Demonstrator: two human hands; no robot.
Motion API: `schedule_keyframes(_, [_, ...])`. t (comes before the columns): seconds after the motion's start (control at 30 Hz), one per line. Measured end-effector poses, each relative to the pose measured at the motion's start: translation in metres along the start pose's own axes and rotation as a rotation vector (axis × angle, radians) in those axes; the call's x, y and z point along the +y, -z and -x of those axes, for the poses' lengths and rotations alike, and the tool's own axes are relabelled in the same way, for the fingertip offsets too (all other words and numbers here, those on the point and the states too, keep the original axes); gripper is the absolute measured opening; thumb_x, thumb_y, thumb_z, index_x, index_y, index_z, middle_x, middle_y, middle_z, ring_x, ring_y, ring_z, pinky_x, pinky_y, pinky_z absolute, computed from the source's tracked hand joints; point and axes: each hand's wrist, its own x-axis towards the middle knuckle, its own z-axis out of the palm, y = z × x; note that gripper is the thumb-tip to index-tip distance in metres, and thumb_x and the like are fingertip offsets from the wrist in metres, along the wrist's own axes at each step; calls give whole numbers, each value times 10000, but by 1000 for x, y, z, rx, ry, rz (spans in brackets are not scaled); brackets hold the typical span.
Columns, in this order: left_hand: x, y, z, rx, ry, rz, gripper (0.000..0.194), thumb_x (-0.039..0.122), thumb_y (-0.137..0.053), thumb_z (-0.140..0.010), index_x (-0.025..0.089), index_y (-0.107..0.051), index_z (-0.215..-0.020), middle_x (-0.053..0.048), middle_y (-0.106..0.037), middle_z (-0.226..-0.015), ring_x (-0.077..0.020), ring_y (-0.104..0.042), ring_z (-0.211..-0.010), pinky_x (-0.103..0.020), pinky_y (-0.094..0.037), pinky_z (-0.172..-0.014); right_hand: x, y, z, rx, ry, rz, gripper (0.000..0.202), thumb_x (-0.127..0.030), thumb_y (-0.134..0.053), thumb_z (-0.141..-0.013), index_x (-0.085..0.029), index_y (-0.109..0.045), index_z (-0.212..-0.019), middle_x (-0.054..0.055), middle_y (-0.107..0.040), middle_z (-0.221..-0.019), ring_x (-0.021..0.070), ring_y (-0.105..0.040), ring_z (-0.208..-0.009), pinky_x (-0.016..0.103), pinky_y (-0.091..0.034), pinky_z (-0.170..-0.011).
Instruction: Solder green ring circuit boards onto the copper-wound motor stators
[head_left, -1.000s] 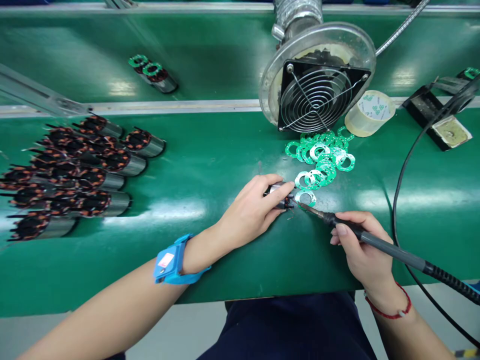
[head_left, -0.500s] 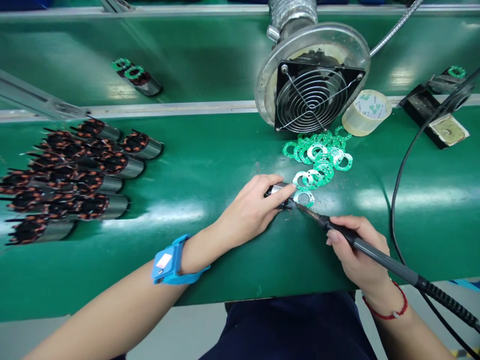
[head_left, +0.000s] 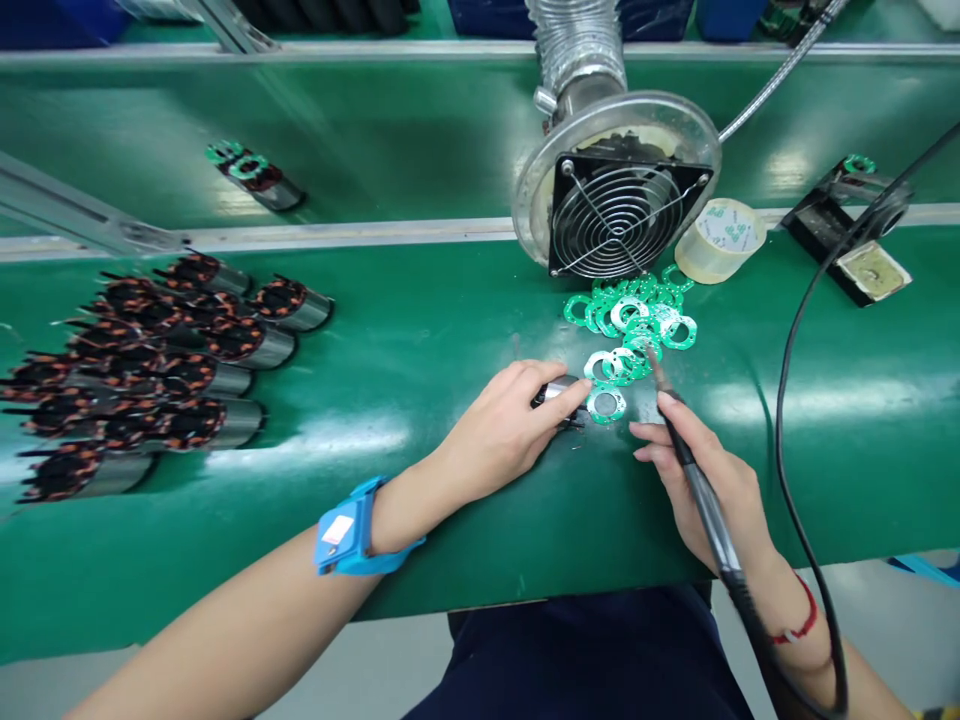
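My left hand [head_left: 510, 415] is closed over a motor stator [head_left: 556, 388] lying on its side on the green bench; the hand covers much of it. A green ring-shaped circuit board [head_left: 606, 404] lies just right of the stator's end. In my right hand [head_left: 712, 480] is a soldering iron [head_left: 697, 475], its tip pointing up and away, in front of the pile of green ring boards [head_left: 637, 315]. The tip is apart from the stator. Two fingers of that hand stretch out below the iron.
Several wound stators [head_left: 150, 360] stand grouped at the left. A fume extractor fan [head_left: 619, 215] overhangs the boards. Beside it are a tape roll [head_left: 721, 240] and an iron stand with a sponge [head_left: 874, 270]. The iron's black cable [head_left: 784, 400] loops at the right.
My right hand has swung the soldering iron's tip up and away from the stator's end, toward the ring boards. My left hand stays on the stator. The camera view has shifted slightly.
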Motion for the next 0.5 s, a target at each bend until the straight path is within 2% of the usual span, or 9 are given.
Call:
schedule_keyframes(0.1, [4, 5, 1, 31, 116, 124, 396, 219, -606, -913, 195, -504, -1296, -122, -604, -1156, -246, -593, -1032, -394, -537, -867, -5, -2, -6, -42, -80, 42, 310, -236, -474, -985, -262, -552, -1285, 33, -772, -951, 177, -753, -787, 309, -612, -729])
schedule_keyframes(0.23, [13, 16, 2, 81, 252, 324, 439, 299, -695, -857, 213, -515, -1248, -83, -629, -1113, -227, -607, -1011, -368, -541, -860, -16, -8, -15, -55, -160, -13, 301, -265, -569, -922, -271, -572, -1223, 4, -729, -844, 172, -721, -714, 295, -597, -686])
schedule_keyframes(0.3, [18, 20, 3, 89, 254, 387, 444, 316, -720, -839, 216, -520, -1222, -72, -636, -1096, -217, -609, -990, -355, -544, -845, -21, -13, -18, 27, -197, -114, 319, -269, -604, -901, -274, -563, -1218, -3, -715, -847, 162, -717, -709, 282, -599, -673])
schedule_keyframes(0.37, [21, 21, 5, 84, 267, 462, 478, 339, -741, -824, 216, -513, -1226, -72, -633, -1099, -215, -613, -991, -349, -547, -843, -24, -18, -18, 134, -225, -227, 325, -263, -616, -898, -275, -553, -1217, 13, -720, -909, 167, -733, -786, 292, -608, -723])
schedule_keyframes(0.5, [23, 20, 7, 42, 408, 751, 613, 336, -734, -831, 223, -429, -1351, -83, -625, -1154, -207, -642, -1018, -336, -553, -864, -28, -24, -15, 272, -237, -429, 323, -224, -612, -917, -283, -537, -1226, 39, -734, -1012, 182, -732, -966, 355, -590, -884])
